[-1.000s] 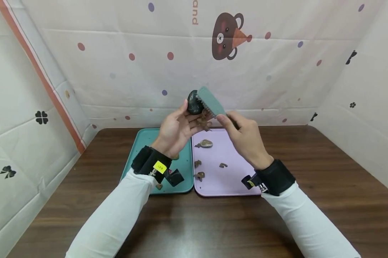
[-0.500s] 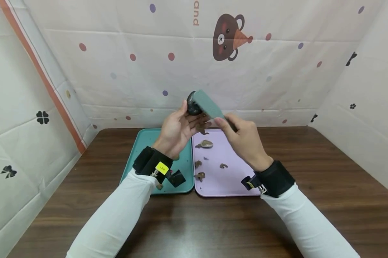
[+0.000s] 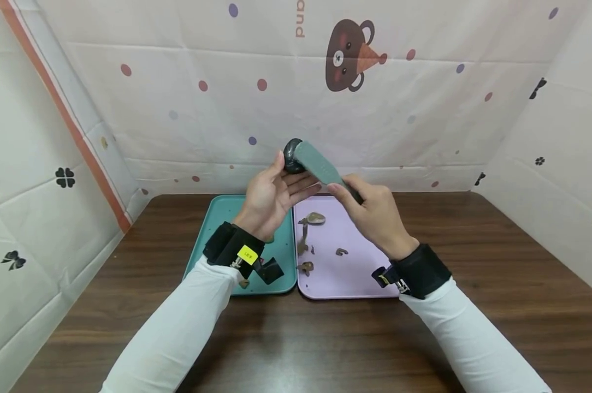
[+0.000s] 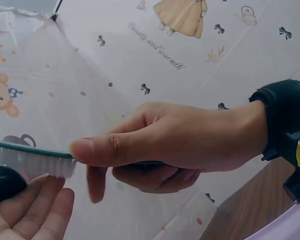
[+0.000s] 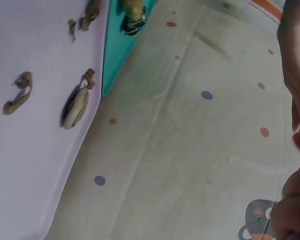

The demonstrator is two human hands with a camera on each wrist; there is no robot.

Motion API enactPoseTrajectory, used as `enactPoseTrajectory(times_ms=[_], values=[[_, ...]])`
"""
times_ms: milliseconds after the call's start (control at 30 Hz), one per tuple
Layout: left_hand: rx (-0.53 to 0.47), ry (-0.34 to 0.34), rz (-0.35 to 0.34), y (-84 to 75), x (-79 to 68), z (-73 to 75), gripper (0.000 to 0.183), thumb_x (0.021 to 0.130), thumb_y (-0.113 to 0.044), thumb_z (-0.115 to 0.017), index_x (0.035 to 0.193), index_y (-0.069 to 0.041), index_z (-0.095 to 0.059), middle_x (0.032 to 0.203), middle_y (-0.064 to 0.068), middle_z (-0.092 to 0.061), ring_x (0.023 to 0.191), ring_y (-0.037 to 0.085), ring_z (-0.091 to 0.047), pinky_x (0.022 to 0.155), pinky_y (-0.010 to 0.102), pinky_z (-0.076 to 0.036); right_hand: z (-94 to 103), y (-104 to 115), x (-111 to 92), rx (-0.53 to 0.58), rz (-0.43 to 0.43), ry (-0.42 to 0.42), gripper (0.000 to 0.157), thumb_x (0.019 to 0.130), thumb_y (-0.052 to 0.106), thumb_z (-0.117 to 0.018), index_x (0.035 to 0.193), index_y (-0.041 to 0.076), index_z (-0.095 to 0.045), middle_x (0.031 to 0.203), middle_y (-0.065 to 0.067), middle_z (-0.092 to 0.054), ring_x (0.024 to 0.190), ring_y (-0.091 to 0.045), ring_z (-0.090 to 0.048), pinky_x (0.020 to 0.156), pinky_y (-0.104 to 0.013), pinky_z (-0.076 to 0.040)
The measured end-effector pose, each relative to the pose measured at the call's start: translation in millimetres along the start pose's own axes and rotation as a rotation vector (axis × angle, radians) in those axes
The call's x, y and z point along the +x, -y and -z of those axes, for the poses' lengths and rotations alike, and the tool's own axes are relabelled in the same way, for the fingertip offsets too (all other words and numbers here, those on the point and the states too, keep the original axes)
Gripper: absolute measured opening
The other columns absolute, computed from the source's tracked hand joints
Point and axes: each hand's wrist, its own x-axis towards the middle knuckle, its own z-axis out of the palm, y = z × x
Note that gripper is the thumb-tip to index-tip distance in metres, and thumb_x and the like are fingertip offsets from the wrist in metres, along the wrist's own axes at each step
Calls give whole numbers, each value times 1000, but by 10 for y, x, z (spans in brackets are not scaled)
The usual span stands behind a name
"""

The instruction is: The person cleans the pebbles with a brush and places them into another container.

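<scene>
"Head view: how's your grip?"
"Your right hand [image 3: 378,218] curls round a teal, pale-bristled brush [image 3: 319,164], its bristles against the glossy, black, rounded object [image 3: 291,158] your left hand [image 3: 270,201] pinches."
"Below?"
"Brown scraps [image 3: 307,267] lie on a lilac rectangular tray [image 3: 347,281]."

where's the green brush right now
In the head view, the green brush is near the centre, gripped in the right hand, its bristled end at the dark rounded object held in the left hand.

I read sideways "and" on the backdrop cloth [image 3: 217,114] from head cam, "and warmth" from left wrist, first word blurry. Left-wrist yellow tag [image 3: 248,255], right-wrist yellow tag [image 3: 383,279]: illegible.
</scene>
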Motion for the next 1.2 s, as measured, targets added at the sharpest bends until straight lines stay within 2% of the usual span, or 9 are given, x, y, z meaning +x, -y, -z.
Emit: enactPoseTrajectory(times_ms=[233, 367, 500, 633, 767, 967, 1100, 1200], values=[[21, -6, 22, 8, -3, -22, 56, 118, -38, -26, 160, -4, -43, 143, 28, -59, 137, 40, -57, 111, 46, -53, 12, -30, -14, -38, 40, -11, 64, 108, 58, -50, 119, 0, -73, 73, -4, -58, 57, -14, -46, 51, -26, -35], [25, -2, 29, 11, 5, -20, 56, 118, -38, -26, 160, -5, -42, 146, 29, -57, 138, 38, -57, 111, 46, -53, 1, -32, -18, -30, 9, -24, 61, 109, 56, -51, 117, 0, -74, 72, -4, -56, 56, -13, -44, 50, -26, -33], [41, -15, 37, 15, 6, -12, 57, 118, -39, -25, 159, -4, -44, 144, 30, -58, 135, 39, -58, 110, 46, -54, -8, -30, -22, -15, 22, 11, 58, 110, 52, -53, 119, -1, -73, 76, -6, -62, 59, -14, -49, 52, -26, -38], [56, -5, 39, 20, 3, -2, 58, 118, -40, -24, 160, -6, -43, 147, 28, -58, 135, 37, -59, 111, 47, -53, 1, -35, -13, -13, 4, 4, 58, 110, 52, -53, 121, -1, -73, 76, -6, -61, 58, -14, -47, 52, -25, -36], [69, -15, 29, 31, -5, 7, 57, 118, -40, -25, 160, -6, -44, 146, 29, -58, 130, 35, -63, 109, 46, -54, 8, -27, -17, 13, 4, 42, 57, 109, 51, -55, 120, -1, -73, 76, -6, -60, 59, -16, -49, 52, -27, -38], [101, 12, 32, 64, -6, 23, 56, 118, -37, -27, 158, -1, -45, 145, 30, -58, 134, 37, -61, 109, 45, -54, 19, -4, -22, 16, -113, 33, 44, 111, 41, -58, 122, 1, -73, 74, -4, -52, 59, -17, -44, 52, -28, -33], [148, 8, 11, 62, -8, 27, 56, 119, -35, -30, 154, 4, -48, 139, 31, -63, 122, 31, -69, 107, 43, -56, 37, 34, -6, 13, -63, 60, 40, 111, 36, -60, 123, 0, -73, 77, -7, -61, 61, -18, -49, 54, -28, -37], [154, 5, 4, 57, 0, 24, 54, 118, -34, -32, 153, 4, -48, 139, 28, -64, 112, 24, -72, 107, 42, -56, 53, 41, 4, 1, -105, 45, 38, 112, 35, -60, 123, 1, -72, 75, -7, -57, 60, -18, -46, 53, -28, -35]])
